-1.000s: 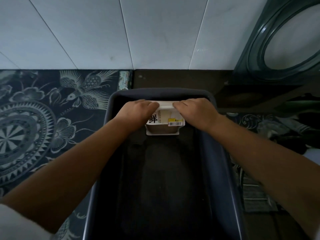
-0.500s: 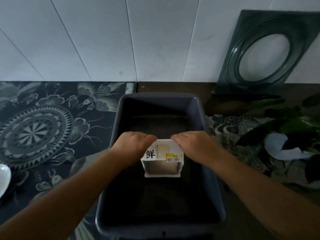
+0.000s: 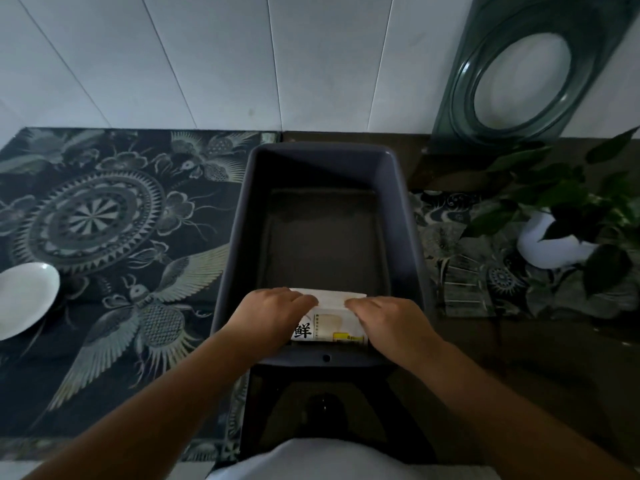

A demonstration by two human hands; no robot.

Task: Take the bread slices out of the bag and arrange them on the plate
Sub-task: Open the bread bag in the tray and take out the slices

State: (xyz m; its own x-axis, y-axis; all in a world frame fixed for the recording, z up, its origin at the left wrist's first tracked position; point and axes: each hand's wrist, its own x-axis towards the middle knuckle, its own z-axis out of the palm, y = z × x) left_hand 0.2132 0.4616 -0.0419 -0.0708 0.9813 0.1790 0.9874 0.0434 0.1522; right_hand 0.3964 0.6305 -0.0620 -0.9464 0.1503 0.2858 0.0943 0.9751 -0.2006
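A white bread bag (image 3: pixel 329 322) with a black printed character and a yellow label sits at the near end of a dark grey bin (image 3: pixel 405 216). My left hand (image 3: pixel 266 315) grips its left top edge and my right hand (image 3: pixel 388 322) grips its right top edge. The lower part of the bag is hidden behind the bin's near rim. No bread slices show outside the bag. A white plate (image 3: pixel 24 299) lies at the far left on the patterned cloth, partly cut off by the frame.
A dark patterned cloth (image 3: pixel 114 237) covers the surface left of the bin. A potted plant in a white pot (image 3: pixel 554 244) stands at the right. A dark framed oval object (image 3: pixel 519 67) leans on the white tiled wall behind.
Both hands have drawn the bag from the far end of the bin toward its near rim. The view has pulled back, and the plate and the plant have come into view.
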